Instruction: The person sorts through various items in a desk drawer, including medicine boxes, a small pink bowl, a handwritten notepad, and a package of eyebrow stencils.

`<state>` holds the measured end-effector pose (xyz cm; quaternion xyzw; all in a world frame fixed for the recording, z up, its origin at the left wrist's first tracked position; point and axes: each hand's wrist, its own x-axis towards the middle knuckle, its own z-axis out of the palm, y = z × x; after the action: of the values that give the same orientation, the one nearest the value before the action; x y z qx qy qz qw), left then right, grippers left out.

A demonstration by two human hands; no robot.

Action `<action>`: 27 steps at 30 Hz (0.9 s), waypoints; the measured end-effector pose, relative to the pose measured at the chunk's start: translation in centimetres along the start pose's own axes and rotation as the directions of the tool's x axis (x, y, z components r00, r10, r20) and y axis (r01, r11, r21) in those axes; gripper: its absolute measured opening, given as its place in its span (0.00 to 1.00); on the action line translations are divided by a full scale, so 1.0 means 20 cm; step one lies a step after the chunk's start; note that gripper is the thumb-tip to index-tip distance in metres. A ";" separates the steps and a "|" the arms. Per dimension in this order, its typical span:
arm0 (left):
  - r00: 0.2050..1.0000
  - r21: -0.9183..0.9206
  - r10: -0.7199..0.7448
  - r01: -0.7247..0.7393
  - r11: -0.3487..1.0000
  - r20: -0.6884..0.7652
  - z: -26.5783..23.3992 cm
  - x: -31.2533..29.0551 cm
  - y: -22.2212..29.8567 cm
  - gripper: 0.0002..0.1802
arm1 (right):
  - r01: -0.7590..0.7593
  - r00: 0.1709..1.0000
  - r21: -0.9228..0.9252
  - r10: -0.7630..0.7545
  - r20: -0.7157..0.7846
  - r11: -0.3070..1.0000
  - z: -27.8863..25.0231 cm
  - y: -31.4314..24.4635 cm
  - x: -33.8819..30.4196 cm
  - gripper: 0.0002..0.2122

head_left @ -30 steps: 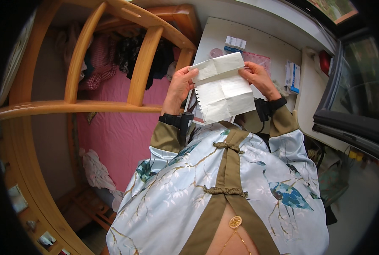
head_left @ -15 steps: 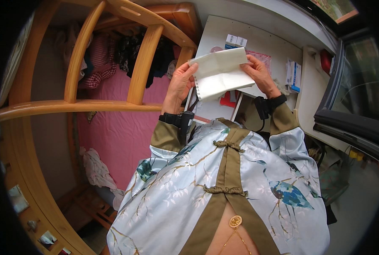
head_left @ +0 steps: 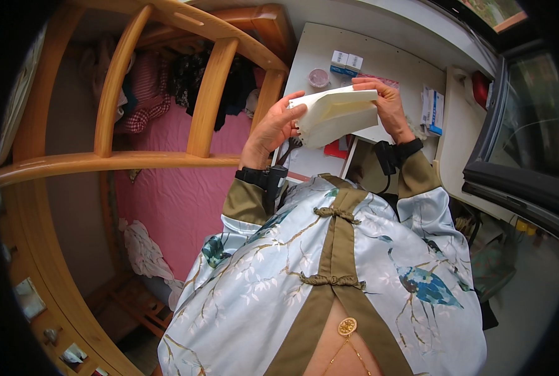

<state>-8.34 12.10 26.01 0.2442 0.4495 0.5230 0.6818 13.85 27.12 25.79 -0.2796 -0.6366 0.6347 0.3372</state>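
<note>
A creased white sheet of paper (head_left: 329, 122) with a torn, perforated left edge is held up between my two hands. Its far part is folded over toward me, and a yellowish inner face shows under the fold. My left hand (head_left: 272, 128) pinches the left edge, thumb on top. At the upper right, my right hand (head_left: 386, 106) grips the folded edge with its fingers along the far side. Below the paper, an open drawer (head_left: 311, 164) holds a red item (head_left: 337, 148) and a dark object (head_left: 290, 149), partly hidden by the paper and my left hand.
On the white desk (head_left: 380, 47) stand a round pink-topped container (head_left: 318, 78), small white-and-blue boxes (head_left: 346, 62) and a blue-white box (head_left: 432, 113). A wooden bunk-bed rail (head_left: 212, 100) runs on the left, above a pink-sheeted bed (head_left: 173, 200). An open window frame (head_left: 517, 138) juts in from the right.
The paper's far edge has been folded down toward me. My right hand has shifted slightly up, my left slightly right. The pink-topped container now shows more fully.
</note>
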 end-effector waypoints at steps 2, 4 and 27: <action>0.997 -0.077 0.075 -0.078 0.994 -0.036 0.03 0.00 0.01 0.43 | 0.075 0.995 -0.035 -0.073 0.066 0.997 -0.01 0.00 0.01 0.10; 0.994 -0.098 0.104 -0.107 0.989 -0.042 0.03 -0.01 0.02 0.44 | -0.072 0.997 0.085 0.070 0.026 0.994 0.01 -0.03 -0.01 0.13; 0.970 -0.081 0.218 -0.228 0.970 -0.111 0.06 0.00 0.03 0.36 | -0.222 0.957 0.008 0.217 0.193 0.975 0.01 -0.02 -0.03 0.18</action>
<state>-7.62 12.42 27.02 0.2345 0.4282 0.6284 0.6056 14.07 26.55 26.21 -0.2813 -0.6216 0.7014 0.2062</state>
